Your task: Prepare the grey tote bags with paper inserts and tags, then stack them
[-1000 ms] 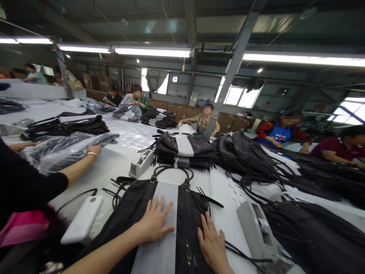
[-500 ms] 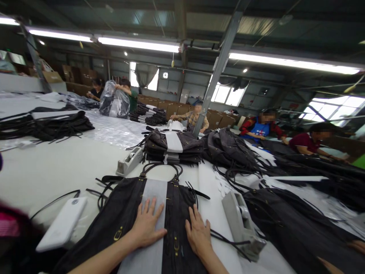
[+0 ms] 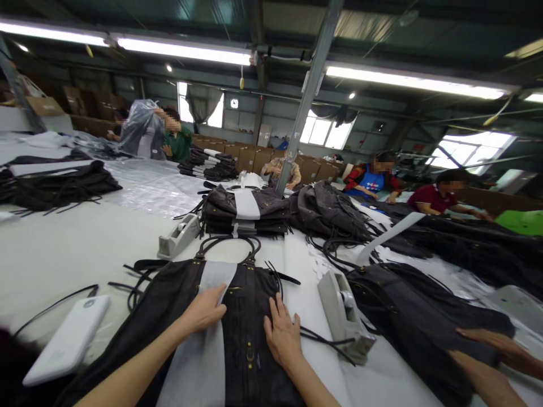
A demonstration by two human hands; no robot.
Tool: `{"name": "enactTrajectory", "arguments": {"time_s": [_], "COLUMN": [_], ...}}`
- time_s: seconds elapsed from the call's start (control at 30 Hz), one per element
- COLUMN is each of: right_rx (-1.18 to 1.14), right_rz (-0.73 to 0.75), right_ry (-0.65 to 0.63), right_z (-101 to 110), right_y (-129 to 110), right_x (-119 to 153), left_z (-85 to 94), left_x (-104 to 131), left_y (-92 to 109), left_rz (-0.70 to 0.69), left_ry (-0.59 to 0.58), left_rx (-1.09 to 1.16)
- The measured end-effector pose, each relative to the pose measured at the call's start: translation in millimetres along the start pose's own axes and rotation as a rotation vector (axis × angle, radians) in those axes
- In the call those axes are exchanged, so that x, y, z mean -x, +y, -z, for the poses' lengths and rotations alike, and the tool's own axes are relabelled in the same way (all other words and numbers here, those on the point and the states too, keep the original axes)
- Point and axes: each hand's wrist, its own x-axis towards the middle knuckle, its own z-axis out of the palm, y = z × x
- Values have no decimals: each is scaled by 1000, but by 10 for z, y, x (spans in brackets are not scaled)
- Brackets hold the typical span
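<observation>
A black bag [image 3: 241, 350] with two looped handles lies flat in front of me, a pale strip [image 3: 190, 367] running lengthwise over it. My left hand [image 3: 206, 308] is on the strip, its fingers drawn in and pinching the material near the strip's right edge, where the strip is creased. To the right of it, my right hand [image 3: 282, 330] rests flat on the bag's right side, fingers spread, holding nothing.
A grey tape dispenser [image 3: 345, 316] stands right of the bag, another [image 3: 179, 236] beyond its left side. Stacked bags [image 3: 246, 209] lie ahead. A white power bank [image 3: 68, 339] is at left. A co-worker's hands [image 3: 487, 362] touch another black bag [image 3: 424, 322] at right.
My left hand has gone from lying spread on the strip to a closed grip on it, and the strip has creased. My right hand stays on the bag. The view has shifted right.
</observation>
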Motion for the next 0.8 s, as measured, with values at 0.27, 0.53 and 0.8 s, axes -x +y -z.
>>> {"name": "enactTrajectory", "arguments": {"time_s": [0.27, 0.53, 0.8], "right_rx": [-50, -105, 40], "right_rz": [14, 19, -127], "right_ry": [35, 48, 116], "right_z": [-45, -37, 519], "right_y": [78, 135, 568], "right_x": [32, -12, -1042], "left_z": [-214, -775, -663], "left_x": [-234, -370, -399], "left_y": [-46, -184, -144], "left_rz": [-3, -68, -26], "left_ry": [252, 315, 279], "left_rx": [-143, -326, -285]}}
